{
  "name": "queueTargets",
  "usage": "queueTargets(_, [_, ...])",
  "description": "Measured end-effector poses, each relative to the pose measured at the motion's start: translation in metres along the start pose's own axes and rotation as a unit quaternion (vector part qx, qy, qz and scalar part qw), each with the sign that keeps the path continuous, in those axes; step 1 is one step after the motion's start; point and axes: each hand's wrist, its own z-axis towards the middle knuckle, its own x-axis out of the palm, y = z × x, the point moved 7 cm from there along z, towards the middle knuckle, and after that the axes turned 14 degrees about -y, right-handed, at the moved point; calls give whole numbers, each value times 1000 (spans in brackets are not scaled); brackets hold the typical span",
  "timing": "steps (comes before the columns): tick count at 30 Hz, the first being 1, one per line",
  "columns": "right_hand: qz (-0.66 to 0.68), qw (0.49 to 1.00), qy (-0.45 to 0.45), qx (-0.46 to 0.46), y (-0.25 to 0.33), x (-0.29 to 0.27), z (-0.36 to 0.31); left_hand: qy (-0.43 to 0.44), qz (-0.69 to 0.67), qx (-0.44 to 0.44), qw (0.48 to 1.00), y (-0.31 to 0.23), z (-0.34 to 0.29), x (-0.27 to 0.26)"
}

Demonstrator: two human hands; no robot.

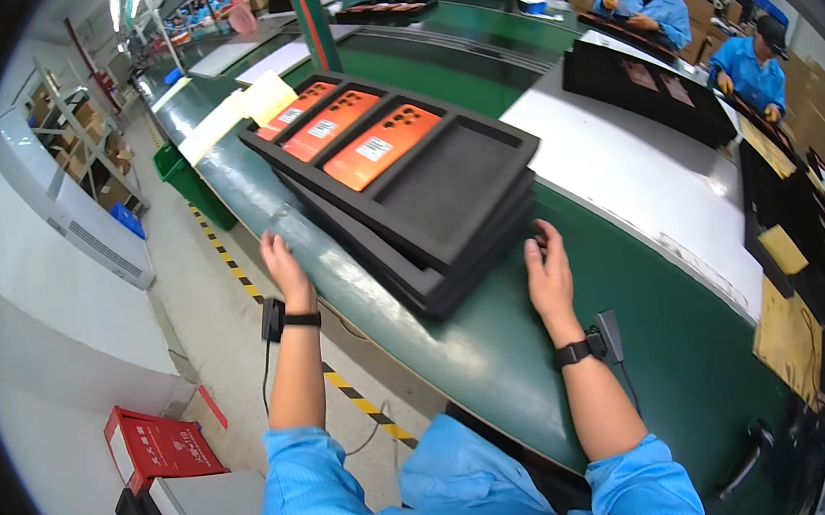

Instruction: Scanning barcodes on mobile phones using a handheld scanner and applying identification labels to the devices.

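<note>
A stack of black foam trays [452, 198] lies at an angle on the green bench in front of me, its upper tray skewed over those below. Three orange phones or phone backs, each with dark camera rings and a white label, fill compartments of the top tray; one of them is this orange phone [384, 147]. The compartment nearest my right is bare. My left hand [289, 273] hovers open left of the stack, apart from it. Beside the stack's right corner, my right hand [549, 278] has its fingers apart and holds nothing; whether a fingertip touches foam I cannot tell.
The green bench [626, 280] curves away ahead, with a white board [633, 159] to the right. Beyond it stands another black tray stack [638, 103]. A green bin [192, 188] is left of the bench. Co-workers in blue sit at the far side. Cables hang from both wristbands.
</note>
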Motion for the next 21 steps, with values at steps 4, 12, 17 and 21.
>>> queueTargets(4, [23,999,-23,24,19,29,7,-25,58,106,992,37,158,16])
queueTargets(12, [-11,998,-45,32,9,43,25,67,-116,-132,982,115,223,115])
queueTargets(17, [-37,998,-35,36,8,35,44,100,20,-4,995,135,259,129])
queueTargets(21, [36,991,-108,69,-24,53,45,141,79,92,983,7,65,188])
